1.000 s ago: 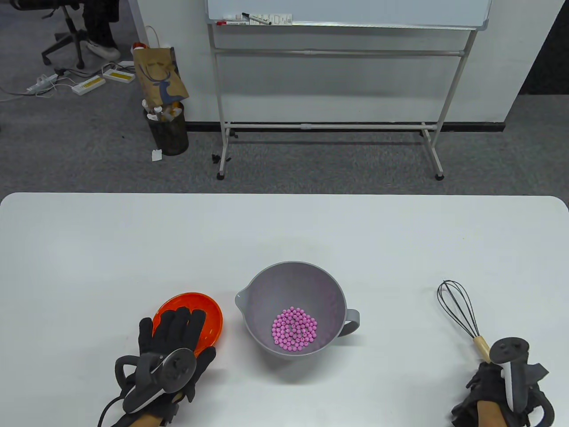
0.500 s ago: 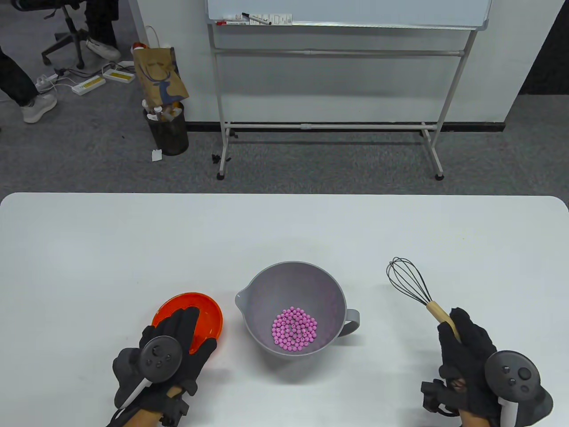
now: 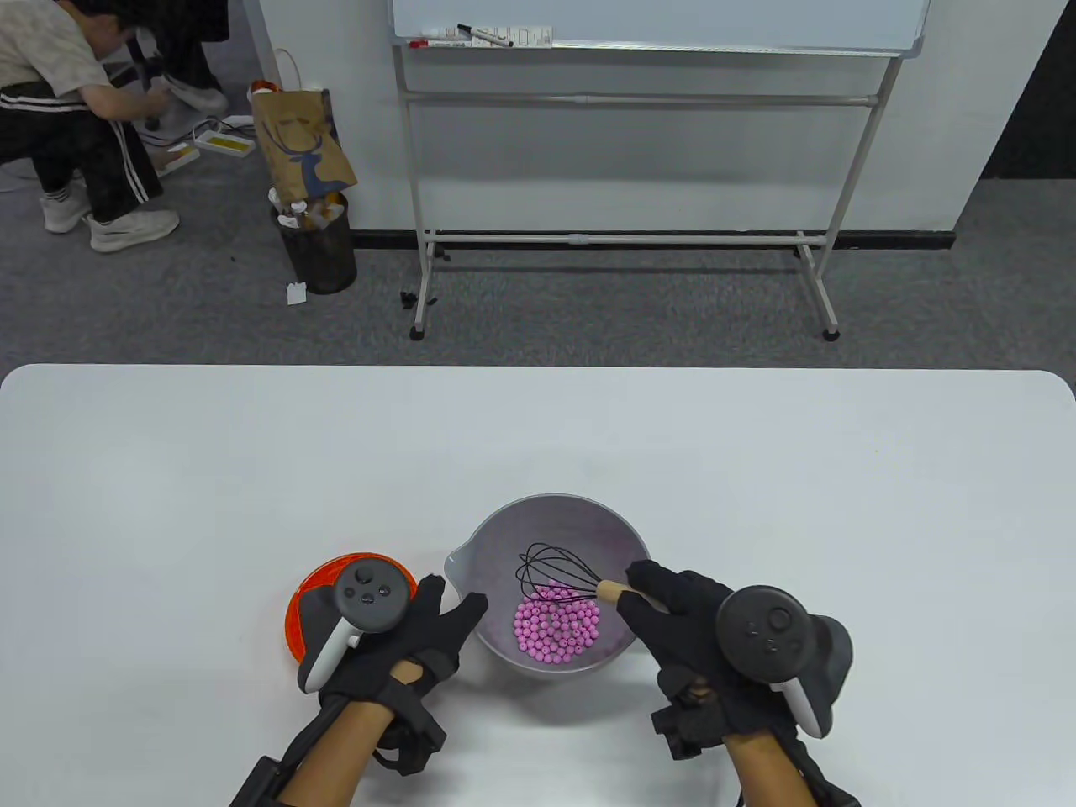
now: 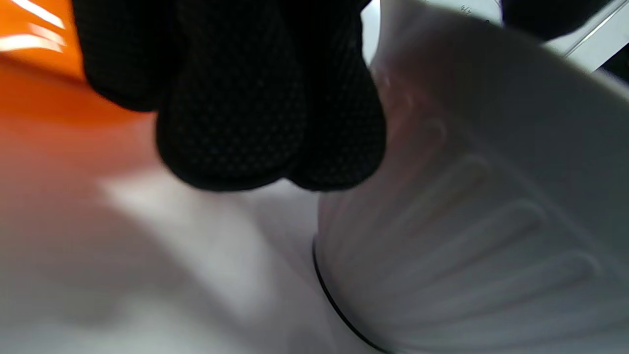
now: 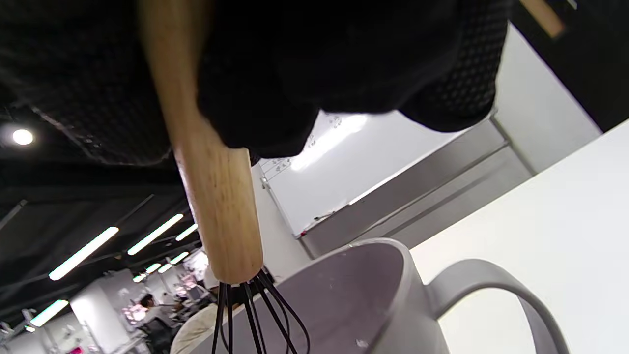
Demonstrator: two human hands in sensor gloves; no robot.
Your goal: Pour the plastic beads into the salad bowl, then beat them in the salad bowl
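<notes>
The grey salad bowl stands near the table's front edge with a heap of pink beads in its bottom. My right hand grips the wooden handle of a black wire whisk, whose head hangs inside the bowl just above the beads. In the right wrist view the whisk's handle runs down from my gloved fingers toward the bowl. My left hand lies with straight fingers against the bowl's left outer wall. The empty orange bowl sits partly under that hand.
The white table stretches wide around the bowls. Behind it on the carpet stand a whiteboard on a frame, a black waste bin with a paper bag, and a crouching person at the far left.
My right hand carried the whisk leftward and lowered its head into the grey bowl. My left hand left the orange bowl and moved right to the grey bowl's side. A person appeared at back left.
</notes>
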